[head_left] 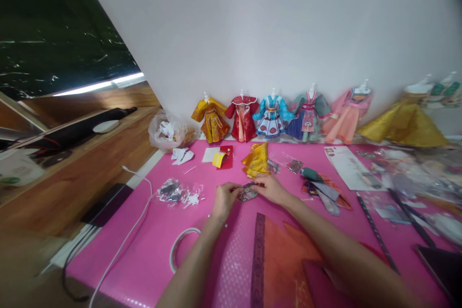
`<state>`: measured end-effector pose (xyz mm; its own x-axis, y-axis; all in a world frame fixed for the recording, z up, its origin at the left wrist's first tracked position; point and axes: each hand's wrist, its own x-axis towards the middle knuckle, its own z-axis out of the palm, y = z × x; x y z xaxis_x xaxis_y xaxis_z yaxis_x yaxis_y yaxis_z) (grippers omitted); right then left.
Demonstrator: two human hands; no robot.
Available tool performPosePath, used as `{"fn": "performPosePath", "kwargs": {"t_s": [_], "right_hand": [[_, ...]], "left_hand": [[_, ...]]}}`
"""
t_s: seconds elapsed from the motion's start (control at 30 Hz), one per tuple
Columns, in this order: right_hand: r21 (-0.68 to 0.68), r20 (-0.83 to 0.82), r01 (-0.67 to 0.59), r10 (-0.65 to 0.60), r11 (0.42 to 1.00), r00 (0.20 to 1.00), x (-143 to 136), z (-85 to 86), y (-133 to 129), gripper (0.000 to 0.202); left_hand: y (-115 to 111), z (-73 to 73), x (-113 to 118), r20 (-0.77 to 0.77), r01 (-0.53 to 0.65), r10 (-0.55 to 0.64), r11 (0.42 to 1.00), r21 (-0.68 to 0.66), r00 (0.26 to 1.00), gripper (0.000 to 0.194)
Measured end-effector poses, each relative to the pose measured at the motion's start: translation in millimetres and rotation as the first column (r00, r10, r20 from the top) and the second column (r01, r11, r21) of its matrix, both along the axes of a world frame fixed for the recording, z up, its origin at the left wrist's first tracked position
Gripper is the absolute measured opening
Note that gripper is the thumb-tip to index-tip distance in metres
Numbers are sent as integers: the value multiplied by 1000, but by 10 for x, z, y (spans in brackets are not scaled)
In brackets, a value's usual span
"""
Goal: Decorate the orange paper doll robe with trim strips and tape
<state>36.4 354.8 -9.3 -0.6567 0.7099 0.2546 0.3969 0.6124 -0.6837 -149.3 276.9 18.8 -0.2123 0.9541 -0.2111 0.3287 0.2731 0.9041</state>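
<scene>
Both your left hand (pixel 224 199) and right hand (pixel 271 189) pinch the small patterned paper piece (pixel 247 194) at centre frame, just above the pink worktop (pixel 151 250); uneven pulling between the fingers could tear or crease it.

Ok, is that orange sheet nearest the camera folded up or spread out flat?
Spread flat. The orange sheet lies open on the pink mat, its dark patterned border strip running straight along one edge; the forearms cover its right part.

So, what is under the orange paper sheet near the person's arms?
The orange paper sheet lies on the pink mat. The right forearm covers its right part, so anything beneath there is hidden.
</scene>
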Motion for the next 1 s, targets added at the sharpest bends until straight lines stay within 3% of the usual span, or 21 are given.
{"fn": "performPosePath", "kwargs": {"t_s": [0.43,1.0], "right_hand": [[56,37,-3,1,998,999,-12,79,15,21],[63,40,42,-44,997,998,-39,17,55,21]], "left_hand": [[59,-92,-92,89,52,-52,999,3,995,25],[119,-74,-140,-131,128,-114,986,106,985,25]]}}
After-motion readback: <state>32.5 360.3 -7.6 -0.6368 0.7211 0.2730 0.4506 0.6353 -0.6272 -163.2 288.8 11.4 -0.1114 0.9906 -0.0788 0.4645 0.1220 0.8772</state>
